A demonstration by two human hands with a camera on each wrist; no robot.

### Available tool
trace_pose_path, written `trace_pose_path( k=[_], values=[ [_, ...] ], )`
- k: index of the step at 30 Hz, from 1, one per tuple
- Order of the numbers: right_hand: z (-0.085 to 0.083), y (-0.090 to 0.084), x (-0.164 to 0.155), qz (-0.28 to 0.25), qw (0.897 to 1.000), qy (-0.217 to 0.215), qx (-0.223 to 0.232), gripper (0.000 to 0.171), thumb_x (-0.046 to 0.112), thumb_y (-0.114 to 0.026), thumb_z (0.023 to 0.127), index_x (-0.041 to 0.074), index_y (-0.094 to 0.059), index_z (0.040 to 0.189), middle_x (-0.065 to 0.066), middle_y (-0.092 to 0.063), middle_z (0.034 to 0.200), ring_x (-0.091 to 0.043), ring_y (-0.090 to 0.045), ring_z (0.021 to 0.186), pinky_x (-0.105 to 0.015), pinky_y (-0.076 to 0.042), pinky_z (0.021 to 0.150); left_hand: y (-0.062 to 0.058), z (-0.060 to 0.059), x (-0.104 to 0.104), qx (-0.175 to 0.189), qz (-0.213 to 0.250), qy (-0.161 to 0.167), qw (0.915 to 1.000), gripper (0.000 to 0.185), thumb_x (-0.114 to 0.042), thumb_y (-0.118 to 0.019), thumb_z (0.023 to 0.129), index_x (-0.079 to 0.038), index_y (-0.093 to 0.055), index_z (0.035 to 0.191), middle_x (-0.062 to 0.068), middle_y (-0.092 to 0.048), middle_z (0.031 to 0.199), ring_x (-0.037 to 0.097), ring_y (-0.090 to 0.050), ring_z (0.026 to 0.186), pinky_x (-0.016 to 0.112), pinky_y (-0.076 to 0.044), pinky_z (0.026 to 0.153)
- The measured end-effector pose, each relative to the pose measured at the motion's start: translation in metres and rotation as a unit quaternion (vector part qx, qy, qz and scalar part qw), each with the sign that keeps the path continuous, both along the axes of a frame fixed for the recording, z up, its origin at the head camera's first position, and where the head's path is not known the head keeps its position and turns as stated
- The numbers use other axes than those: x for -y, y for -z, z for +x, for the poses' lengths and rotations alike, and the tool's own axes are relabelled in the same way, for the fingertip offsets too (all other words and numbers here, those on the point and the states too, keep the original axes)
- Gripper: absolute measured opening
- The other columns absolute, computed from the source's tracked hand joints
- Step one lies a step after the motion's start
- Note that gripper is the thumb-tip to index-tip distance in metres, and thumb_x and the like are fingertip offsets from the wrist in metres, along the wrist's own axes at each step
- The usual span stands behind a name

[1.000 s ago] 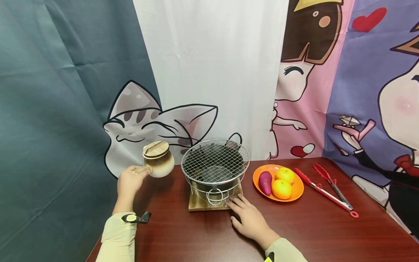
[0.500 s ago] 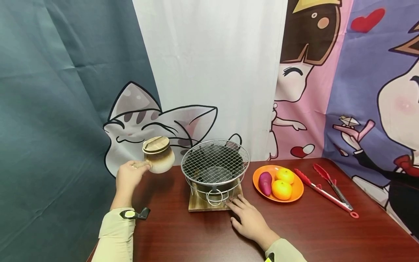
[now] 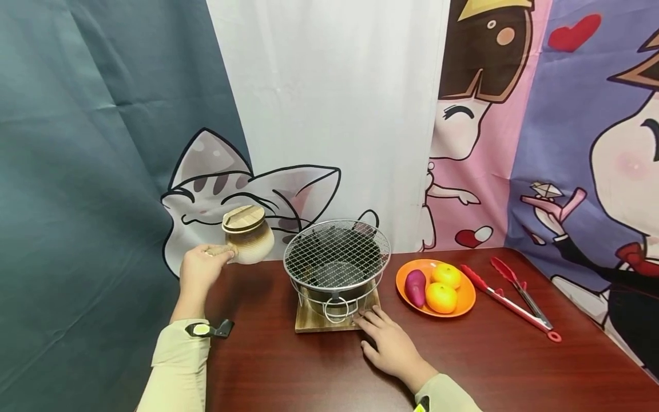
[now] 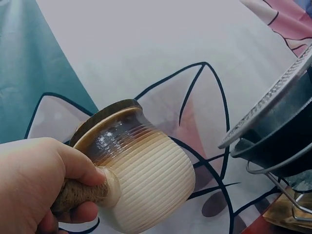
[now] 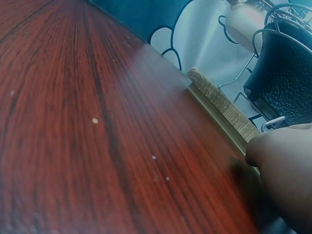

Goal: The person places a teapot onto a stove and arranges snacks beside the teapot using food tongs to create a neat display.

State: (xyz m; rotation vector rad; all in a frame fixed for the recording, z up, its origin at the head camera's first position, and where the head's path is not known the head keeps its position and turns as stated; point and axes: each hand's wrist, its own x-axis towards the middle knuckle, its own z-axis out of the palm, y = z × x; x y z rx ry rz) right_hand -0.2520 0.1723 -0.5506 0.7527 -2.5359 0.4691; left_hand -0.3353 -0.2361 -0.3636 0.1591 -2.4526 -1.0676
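Note:
My left hand [image 3: 201,269] grips the twine-wrapped side handle [image 4: 80,194] of a small ceramic pot [image 4: 151,170], brown at the neck and cream below. A wooden lid [image 3: 244,218] sits on the pot, which is held in the air left of a round charcoal grill [image 3: 337,294] topped with a wire mesh [image 3: 337,254]. The grill stands on a square wooden board [image 3: 324,325]. My right hand [image 3: 392,346] lies with fingers extended, fingertips on the board's front right corner. In the right wrist view the thumb [image 5: 256,150] is beside the board's edge.
An orange plate [image 3: 465,297] right of the grill holds a purple sweet potato [image 3: 415,288] and two orange citrus fruits [image 3: 441,297]. Red-tipped tongs [image 3: 520,306] lie spread beyond it on the dark red table [image 3: 288,372]. A printed curtain [image 3: 340,114] hangs close behind the table.
My left hand has raised the pot slightly, and the pot is a little less tilted. My right hand has stayed on the board.

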Motion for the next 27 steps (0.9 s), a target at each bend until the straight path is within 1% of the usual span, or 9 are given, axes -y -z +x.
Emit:
trace_pose_path(
  k=[3,7,10,12,14,17,22,27],
  values=[
    [-0.001,0.0,-0.001,-0.002,1.0,0.003,0.001,0.052,0.024,-0.071,0.086,0.015,-0.064,0.137,-0.01,-0.06,0.14,-0.042,-0.049,0.135,-0.053,-0.039,0.112,-0.005,-0.002,-0.003,-0.005,0.001,0.002,1.0,0.044,-0.041,-0.077,0.083,-0.004,-0.075,0.107,0.016,-0.075,0.099,0.037,-0.066,0.101,0.049,-0.05,0.087],
    [0.0,0.0,-0.001,-0.001,1.0,0.006,0.004,0.051,0.025,-0.071,0.087,0.015,-0.064,0.136,-0.009,-0.06,0.141,-0.041,-0.048,0.135,-0.053,-0.039,0.112,-0.01,-0.004,-0.006,-0.009,0.002,0.003,1.0,0.041,-0.039,-0.078,0.083,-0.005,-0.076,0.105,0.007,-0.075,0.08,0.029,-0.068,0.084,0.04,-0.05,0.073],
    [0.001,-0.001,0.0,0.001,1.0,0.006,0.005,0.05,0.024,-0.071,0.087,0.015,-0.065,0.136,-0.01,-0.06,0.14,-0.042,-0.048,0.135,-0.053,-0.039,0.112,-0.012,-0.007,-0.009,-0.009,0.003,0.007,0.9999,0.039,-0.039,-0.078,0.082,-0.007,-0.076,0.105,0.003,-0.074,0.074,0.021,-0.067,0.071,0.034,-0.048,0.064],
    [0.001,-0.001,0.0,0.001,1.0,0.006,0.005,0.05,0.024,-0.071,0.087,0.014,-0.065,0.136,-0.01,-0.06,0.14,-0.042,-0.049,0.135,-0.053,-0.039,0.111,-0.013,-0.009,-0.011,-0.01,-0.001,0.01,0.9999,0.038,-0.039,-0.078,0.082,-0.008,-0.076,0.104,0.002,-0.073,0.072,0.017,-0.065,0.067,0.032,-0.048,0.062],
    [0.002,0.0,0.0,0.001,1.0,0.005,0.004,0.05,0.023,-0.071,0.087,0.014,-0.065,0.136,-0.01,-0.06,0.14,-0.042,-0.049,0.135,-0.053,-0.04,0.111,-0.014,-0.011,-0.014,-0.011,-0.002,0.017,0.9998,0.038,-0.04,-0.078,0.082,-0.008,-0.076,0.103,0.002,-0.073,0.072,0.015,-0.063,0.066,0.032,-0.047,0.06],
    [0.002,0.0,0.001,-0.001,1.0,0.005,0.003,0.051,0.023,-0.071,0.087,0.014,-0.064,0.136,-0.009,-0.06,0.14,-0.042,-0.049,0.135,-0.053,-0.04,0.111,-0.017,-0.013,-0.019,-0.014,-0.001,0.023,0.9996,0.037,-0.04,-0.078,0.082,-0.009,-0.075,0.102,0.002,-0.072,0.072,0.017,-0.062,0.067,0.033,-0.047,0.059],
    [0.002,0.0,0.001,0.0,1.0,0.006,0.003,0.051,0.024,-0.071,0.087,0.015,-0.064,0.136,-0.009,-0.06,0.14,-0.041,-0.049,0.135,-0.053,-0.039,0.111,-0.022,-0.016,-0.027,-0.019,0.007,0.024,0.9995,0.036,-0.039,-0.079,0.082,-0.009,-0.075,0.1,-0.001,-0.071,0.069,0.019,-0.062,0.067,0.033,-0.046,0.059],
    [0.002,0.0,0.001,0.001,1.0,0.007,0.0,0.05,0.024,-0.071,0.087,0.015,-0.065,0.136,-0.009,-0.061,0.139,-0.041,-0.049,0.134,-0.053,-0.04,0.111,-0.027,-0.021,-0.038,-0.026,0.004,0.028,0.9993,0.036,-0.04,-0.079,0.081,-0.01,-0.076,0.1,-0.001,-0.071,0.069,0.018,-0.063,0.067,0.032,-0.046,0.059]
  ],
)
